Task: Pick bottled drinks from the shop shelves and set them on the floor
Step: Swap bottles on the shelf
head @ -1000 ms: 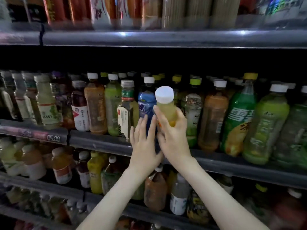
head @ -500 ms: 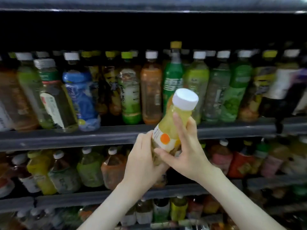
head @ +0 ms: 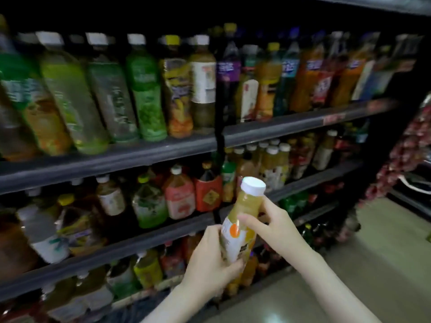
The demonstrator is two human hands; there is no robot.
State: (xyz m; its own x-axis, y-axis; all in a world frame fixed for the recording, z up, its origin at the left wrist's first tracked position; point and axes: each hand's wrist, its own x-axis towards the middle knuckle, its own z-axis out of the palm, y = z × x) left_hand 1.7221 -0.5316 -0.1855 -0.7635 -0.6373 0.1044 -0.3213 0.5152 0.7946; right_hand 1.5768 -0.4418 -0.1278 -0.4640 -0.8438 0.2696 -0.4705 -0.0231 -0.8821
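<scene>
A: Where is the juice bottle (head: 240, 220)?

B: Off the shelves (head: 140, 155) and in the air in front of them, low in the view, level with the lower rows of drinks. Both hands have it.

A: How is each hand set?

B: The left hand (head: 210, 262) wraps round the lower part, its fingers curled about the base and the bottom of the label (head: 233, 236). The right hand (head: 272, 226) comes in from the right and grips the body higher up. One digit lies across the front just above the label, and the others curl behind. Neither hand is slack; both close on the bottle.

A: Which way does it point?

B: Its long axis is tilted, not upright. The white cap (head: 253, 186) is the high end, leaning up and to the right, toward the shelving. The base is the low end, down and to the left, inside the left palm. The label, white with an orange dot, faces the camera.

A: What is behind it?

B: Just past the cap stands a red-labelled bottle (head: 207, 192) on the second shelf. On the top shelf runs a blurred row of tall green bottles (head: 144, 89). The pale floor (head: 373, 264) shows to the right, below the right forearm and well under the bottle
</scene>
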